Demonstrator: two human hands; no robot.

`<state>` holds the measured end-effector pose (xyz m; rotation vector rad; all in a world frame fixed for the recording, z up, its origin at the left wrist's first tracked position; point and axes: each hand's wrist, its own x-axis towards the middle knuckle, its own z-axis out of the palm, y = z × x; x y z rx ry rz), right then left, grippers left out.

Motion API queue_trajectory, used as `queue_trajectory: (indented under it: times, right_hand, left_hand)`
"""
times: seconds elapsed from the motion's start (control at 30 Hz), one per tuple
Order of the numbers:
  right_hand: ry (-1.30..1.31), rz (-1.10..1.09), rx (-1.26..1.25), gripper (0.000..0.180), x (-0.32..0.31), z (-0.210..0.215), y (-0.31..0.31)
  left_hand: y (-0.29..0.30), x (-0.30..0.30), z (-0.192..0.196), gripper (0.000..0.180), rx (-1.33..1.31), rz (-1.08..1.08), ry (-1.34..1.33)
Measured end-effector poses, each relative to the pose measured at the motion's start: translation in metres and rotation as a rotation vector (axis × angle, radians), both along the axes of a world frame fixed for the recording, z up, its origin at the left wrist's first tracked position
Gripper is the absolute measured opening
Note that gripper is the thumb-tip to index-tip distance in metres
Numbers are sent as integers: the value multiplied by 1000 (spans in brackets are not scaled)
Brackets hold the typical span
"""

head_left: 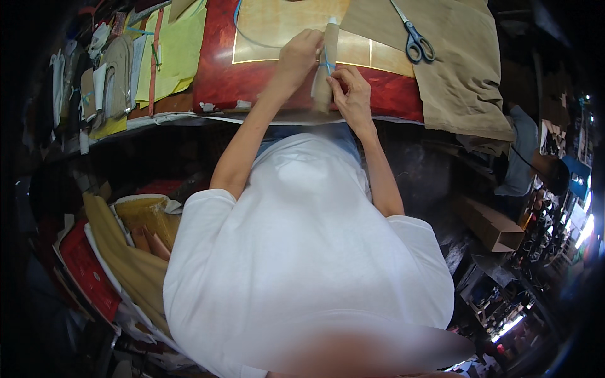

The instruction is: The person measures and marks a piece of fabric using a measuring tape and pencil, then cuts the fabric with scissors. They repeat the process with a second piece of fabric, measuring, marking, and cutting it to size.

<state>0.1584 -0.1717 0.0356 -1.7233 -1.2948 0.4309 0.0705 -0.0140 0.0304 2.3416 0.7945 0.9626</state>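
Observation:
A narrow roll of tan cloth [324, 88] lies on the red table, pointing away from me. A thin blue string [327, 63] is wrapped round its middle. My left hand [299, 59] is closed against the roll's left side, and a loose length of the same blue string loops from it over the tabletop; its fingertips are hidden. On the other side, my right hand [351, 93] pinches at the string where it crosses the roll, thumb and forefinger together.
Blue-handled scissors [417, 45] rest on a large tan cloth [463, 75] that hangs over the table's right edge. Yellow sheets [179, 53] and bundled cloth pieces [118, 66] lie at the left. A cardboard box [491, 223] stands lower right; stacked materials [123, 246] are lower left.

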Motion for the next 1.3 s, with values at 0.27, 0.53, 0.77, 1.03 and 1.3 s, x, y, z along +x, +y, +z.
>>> queue_trajectory:
  times: [0.27, 0.53, 0.77, 1.03, 1.3]
  right_hand:
    - [-366, -445, 48, 23, 94, 14, -1]
    - [-695, -510, -216, 32, 188, -10, 0]
    - [-578, -392, -582, 39, 223, 13, 17]
    - [1371, 125, -92, 45, 103, 20, -28]
    - [1586, 507, -306, 68, -7, 14, -57]
  left_hand:
    - [50, -7, 24, 10, 27, -195, 52]
    - [44, -23, 24, 10, -240, -219, 30]
    - [43, -30, 29, 16, 40, -105, 143]
    - [43, -38, 28, 24, -4, -71, 229]
    - [37, -41, 31, 19, -131, -78, 90]
